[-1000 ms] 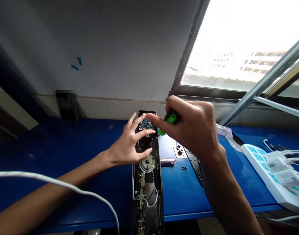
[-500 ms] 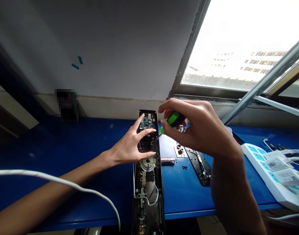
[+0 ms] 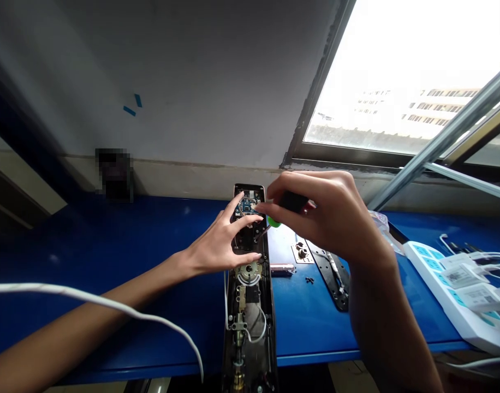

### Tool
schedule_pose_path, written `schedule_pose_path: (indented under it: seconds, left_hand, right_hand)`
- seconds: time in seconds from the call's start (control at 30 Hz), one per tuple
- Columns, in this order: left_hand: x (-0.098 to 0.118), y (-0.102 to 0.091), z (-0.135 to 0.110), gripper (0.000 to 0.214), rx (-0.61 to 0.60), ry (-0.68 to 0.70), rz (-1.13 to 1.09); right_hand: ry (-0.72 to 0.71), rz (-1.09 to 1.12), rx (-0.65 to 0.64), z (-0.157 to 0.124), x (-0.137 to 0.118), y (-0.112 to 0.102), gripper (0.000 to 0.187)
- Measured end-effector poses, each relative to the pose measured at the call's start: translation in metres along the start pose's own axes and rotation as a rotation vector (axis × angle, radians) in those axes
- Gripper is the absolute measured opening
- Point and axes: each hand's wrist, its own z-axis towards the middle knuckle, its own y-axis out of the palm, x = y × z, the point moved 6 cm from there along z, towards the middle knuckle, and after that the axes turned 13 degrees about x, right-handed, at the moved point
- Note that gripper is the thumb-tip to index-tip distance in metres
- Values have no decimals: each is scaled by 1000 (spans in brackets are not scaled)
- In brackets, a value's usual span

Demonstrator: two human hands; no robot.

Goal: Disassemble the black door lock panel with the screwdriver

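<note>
A long, narrow black housing (image 3: 270, 295), which looks like an opened electronic door lock, lies lengthwise and runs over the table's front edge. Inside its far end is a blue circuit board (image 3: 247, 207); nearer are a round metal part (image 3: 249, 271), a brass-coloured fitting (image 3: 238, 377) and a white wire (image 3: 263, 327). My left hand (image 3: 217, 240) rests across the housing below the board, fingers spread. In my right hand (image 3: 315, 204) is a screwdriver (image 3: 273, 222) with a black and green handle. Its shaft slants down into the housing beside my left fingers; the handle is mostly covered.
On the blue table (image 3: 152, 234), right of the housing, lie a square metal plate (image 3: 302, 252), a wrapped cylinder (image 3: 283, 269), several small screws (image 3: 309, 280) and a black panel (image 3: 338, 297). A white power strip (image 3: 442, 295) with chargers is farther right. A white cable (image 3: 111, 305) crosses the left foreground.
My right hand has turned the screwdriver and shifted slightly left and down, so less of the green handle shows. My left hand stays in place on the housing.
</note>
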Motion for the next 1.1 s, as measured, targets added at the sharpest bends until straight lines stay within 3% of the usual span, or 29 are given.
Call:
schedule_pose_path:
  seconds: [0.23,0.43,0.6,0.8,0.97,1.1]
  left_hand:
    - [-1,0,0,76,6,0,-13]
    - [-1,0,-1,79,-21,-1,3]
    - [2,-1,0,75,-19,3,2]
    - [0,-1,-1,76,-28,4,8]
    - [1,-1,-1,77,-37,-13,7]
    - [2,-1,-1,74,-41,-13,12]
  right_hand:
    - [36,175,-146,-1,4,-1,45]
    - [-12,59,-38,1,5,-3,9]
    - [-13,77,-90,0,2,-1,42]
    - [-27,22,-47,1,2,-3,12]
    - [-20,39,-56,1,4,-3,34]
    - [-15,-21,-50,2,7,-5,15]
